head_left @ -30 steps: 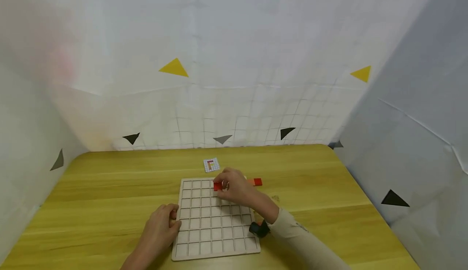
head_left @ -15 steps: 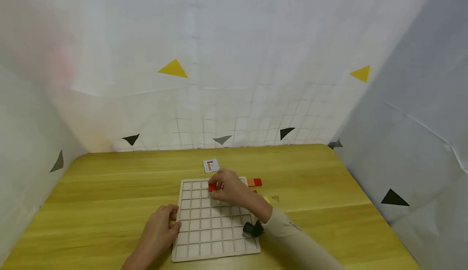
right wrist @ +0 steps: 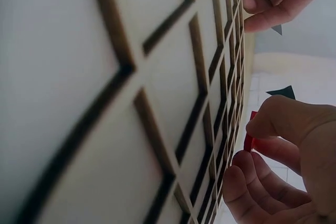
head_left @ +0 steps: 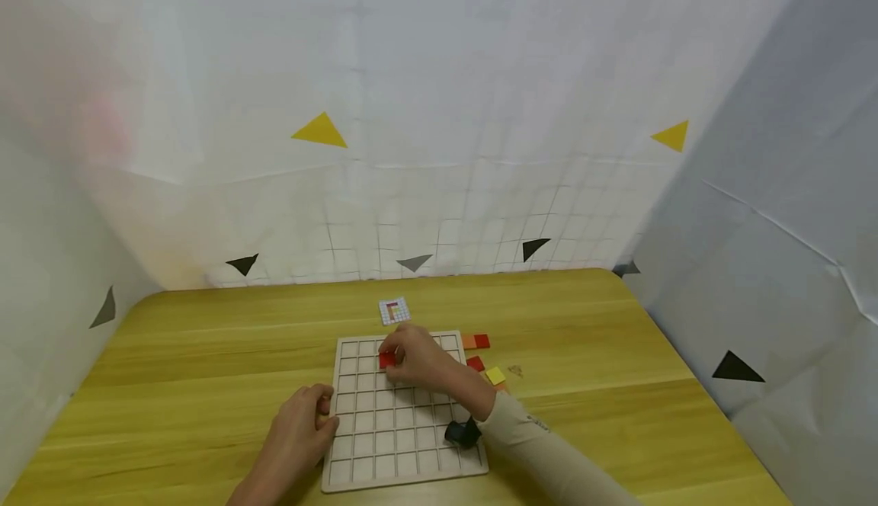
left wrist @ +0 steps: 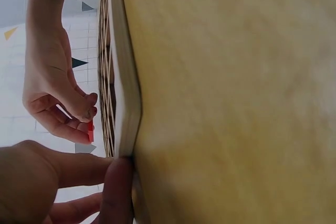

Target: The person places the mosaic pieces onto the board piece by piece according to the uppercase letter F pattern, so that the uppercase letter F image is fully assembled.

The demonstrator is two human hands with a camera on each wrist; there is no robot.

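Observation:
My right hand (head_left: 420, 361) pinches a small red square tile (head_left: 387, 360) between thumb and fingers, close over the upper rows of a pale wooden grid board (head_left: 366, 443). In the right wrist view the tile (right wrist: 249, 141) is held on edge, partly covered by the fingers. At the board's left edge, my left hand (head_left: 296, 428) has its thumb and curled fingers against the rim. The left wrist view shows a fingertip (left wrist: 118, 182) of that hand right at the board's side (left wrist: 126, 85). The cells in sight hold no tiles; the right hand hides some.
A small card (head_left: 394, 311) with a coloured grid pattern lies behind the board. Right of the board lie an orange tile (head_left: 469, 342), red tiles (head_left: 482, 341), a yellow tile (head_left: 495, 376) and a partly hidden orange tile (head_left: 502, 388). A dark wrist device (head_left: 463, 434) hangs over the board.
My right hand has moved left and slightly nearer across the board with the red tile, uncovering loose tiles at the right. The left hand stays at the edge.

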